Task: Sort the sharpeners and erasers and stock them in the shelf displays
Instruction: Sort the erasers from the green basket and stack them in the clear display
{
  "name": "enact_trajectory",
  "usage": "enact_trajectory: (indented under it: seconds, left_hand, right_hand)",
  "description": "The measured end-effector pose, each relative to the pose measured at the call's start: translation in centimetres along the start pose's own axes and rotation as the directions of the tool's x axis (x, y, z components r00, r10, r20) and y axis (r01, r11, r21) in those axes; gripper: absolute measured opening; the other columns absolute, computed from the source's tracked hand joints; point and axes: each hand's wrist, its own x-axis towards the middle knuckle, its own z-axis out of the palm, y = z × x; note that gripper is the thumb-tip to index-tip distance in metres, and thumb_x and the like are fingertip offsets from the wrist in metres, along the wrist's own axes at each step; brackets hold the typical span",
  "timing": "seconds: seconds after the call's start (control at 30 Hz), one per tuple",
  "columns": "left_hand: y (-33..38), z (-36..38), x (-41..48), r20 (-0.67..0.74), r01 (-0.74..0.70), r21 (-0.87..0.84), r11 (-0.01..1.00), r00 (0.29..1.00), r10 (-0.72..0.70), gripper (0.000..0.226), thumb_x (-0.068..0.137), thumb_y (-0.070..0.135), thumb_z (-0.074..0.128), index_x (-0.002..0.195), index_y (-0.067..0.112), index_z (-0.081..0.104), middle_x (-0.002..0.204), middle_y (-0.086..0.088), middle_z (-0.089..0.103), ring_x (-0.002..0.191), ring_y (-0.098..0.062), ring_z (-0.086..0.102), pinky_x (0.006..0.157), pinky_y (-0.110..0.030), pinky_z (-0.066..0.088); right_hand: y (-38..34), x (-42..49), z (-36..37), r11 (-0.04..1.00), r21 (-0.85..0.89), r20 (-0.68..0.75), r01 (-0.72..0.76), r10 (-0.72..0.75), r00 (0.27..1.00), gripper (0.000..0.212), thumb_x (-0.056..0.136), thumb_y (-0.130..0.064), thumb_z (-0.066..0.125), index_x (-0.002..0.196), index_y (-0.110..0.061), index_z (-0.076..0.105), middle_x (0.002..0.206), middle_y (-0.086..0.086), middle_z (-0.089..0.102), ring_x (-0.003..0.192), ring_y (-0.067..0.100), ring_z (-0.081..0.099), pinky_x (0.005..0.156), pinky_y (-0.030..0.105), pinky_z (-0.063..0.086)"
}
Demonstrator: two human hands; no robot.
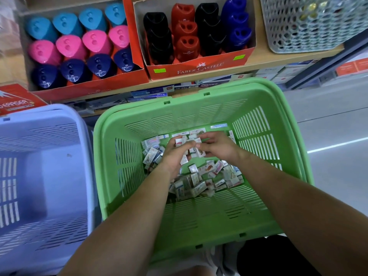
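Both forearms reach down into the green basket (199, 226), whose slatted walls rise on every side. Green floor shows between its near wall and a loose heap of erasers (201, 180), small white boxes in printed wrappers, tumbled at all angles. Over the heap's far part the left hand (175, 156) and right hand (218, 146) meet, fingers curled round a few boxes. A pale blue basket (39, 176) stands just beside on the left. Beyond, sharpeners (79, 44) fill red trays on the shelf (258, 58).

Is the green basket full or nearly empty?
Nearly empty: in the green basket the erasers cover only part of the bottom; the walls above them are bare.
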Motion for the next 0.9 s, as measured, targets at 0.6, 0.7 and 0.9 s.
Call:
enact_trajectory:
  seconds: [0.6,0.7,0.9]
  left_hand:
    - [1.1,-0.3,0.1,-0.256,0.012,0.064,0.998,0.967,0.005,0.09,0.076,0.017,0.088,0.147,0.017,0.033,0.122,-0.004,0.063,0.103,-0.018,0.059,0.088,-0.038,0.06]
    - [1.4,-0.3,-0.1,-0.291,0.011,0.135,0.991,0.956,0.029,0.098,0.079,0.013,0.086,0.154,0.017,0.024,0.135,-0.009,0.06,0.102,-0.018,0.057,0.092,-0.037,0.057]
    - [2.1,0.5,-1.5,-0.289,0.066,0.157,0.985,0.957,-0.018,0.074,0.082,0.019,0.084,0.137,0.02,0.035,0.152,-0.012,0.046,0.137,-0.03,0.047,0.111,-0.045,0.045]
  right_hand:
    - [0.7,2.5,0.8,0.593,-0.795,-0.062,0.126,-0.287,0.956,0.057,0.095,-0.021,0.065,0.149,-0.025,0.047,0.147,-0.001,0.046,0.127,0.023,0.054,0.109,0.037,0.044]
    - [1.2,2.5,1.0,0.528,-0.848,-0.106,0.052,-0.264,0.959,0.05,0.094,-0.031,0.069,0.14,-0.022,0.053,0.138,0.001,0.046,0.122,0.026,0.055,0.104,0.039,0.046]
    - [0.3,2.2,0.6,0.386,-0.921,-0.129,-0.043,-0.2,0.971,0.038,0.092,-0.045,0.068,0.114,-0.016,0.059,0.113,0.004,0.064,0.102,0.024,0.063,0.081,0.034,0.05]
